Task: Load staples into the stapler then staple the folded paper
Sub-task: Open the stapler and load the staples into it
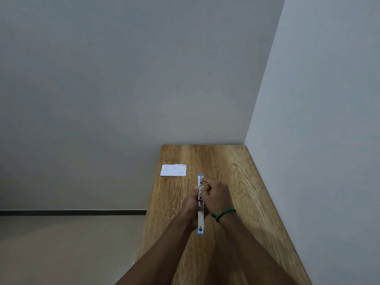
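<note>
Stapler (200, 204) opened flat mid-counter (236, 182) | left hand (190, 204) fingers grip its side | right hand (216, 195) fingers pinched at magazine | folded paper (173, 170) near far-left edge | I read no lettering.

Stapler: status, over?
Both hands on opened blue-and-silver stapler. Folded white paper untouched, far left. Wooden table unobstructed.

Paper (173, 170) left beyond stapler (200, 221)
</note>
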